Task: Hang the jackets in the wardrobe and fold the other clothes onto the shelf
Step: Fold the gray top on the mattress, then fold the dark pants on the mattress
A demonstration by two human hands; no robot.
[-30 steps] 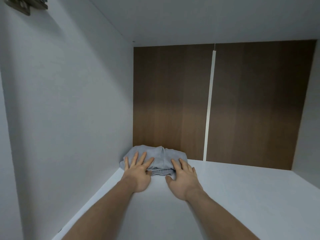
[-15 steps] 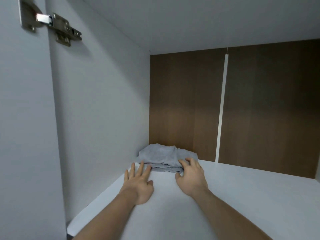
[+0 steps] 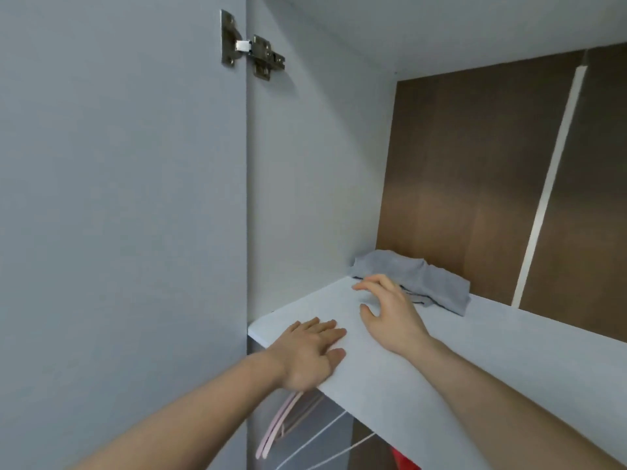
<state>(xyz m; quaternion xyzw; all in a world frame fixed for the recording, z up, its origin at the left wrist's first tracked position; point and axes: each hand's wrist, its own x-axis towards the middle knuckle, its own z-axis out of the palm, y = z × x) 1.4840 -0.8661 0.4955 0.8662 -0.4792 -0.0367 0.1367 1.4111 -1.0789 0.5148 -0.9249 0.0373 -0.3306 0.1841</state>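
Grey garment (image 3: 415, 278) is lying folded at shelf (image 3: 492, 354) back-left corner. Left hand (image 3: 310, 351) is resting flat on the edge, fingers straight, holding nothing; right hand (image 3: 390, 313) is hovering nearby, fingers loosely apart. Risk: a brushing sleeve or wrist could be dragging the fold open.

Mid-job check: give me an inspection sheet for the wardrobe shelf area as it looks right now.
Surface: white shelf, bare toward the right.
Job's things: folded grey garment lying at the back left corner of the shelf.
Clutter: pink hangers and white hangers below the shelf; something red at the bottom edge.
Hands: left hand flat on the shelf's front edge; right hand open, just in front of the garment, holding nothing.
Cables: nothing seen.
Surroundings: door hinge, brown back panel.
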